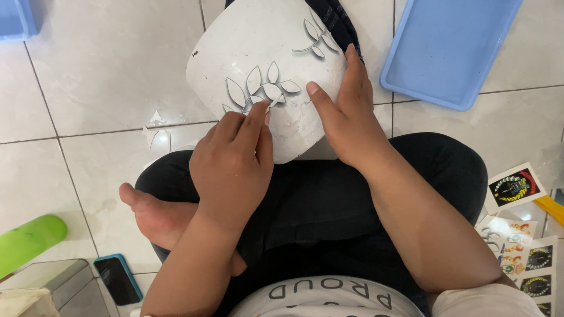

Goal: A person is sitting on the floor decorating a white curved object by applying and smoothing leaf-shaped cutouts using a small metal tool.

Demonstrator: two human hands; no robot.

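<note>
A white rounded shell-like object (258,41) rests on my lap, decorated with grey leaf-sprig stickers. My left hand (232,167) presses its fingertips on the lower leaf sticker (261,91), fingers together against the surface. My right hand (346,111) lies flat on the white object's right edge, thumb pointing toward the sticker, steadying it. A second leaf sticker (317,38) sits near the top right of the white object. I sit cross-legged in dark trousers, one bare foot (153,214) showing at the left.
A blue plastic tray (446,50) lies on the tiled floor at top right. Sticker sheets with emblems (517,235) lie at the right. A phone in a blue case (117,279), a green cylinder (29,240) and a grey box (53,287) sit at lower left. Small paper scraps (155,129) lie on the tiles.
</note>
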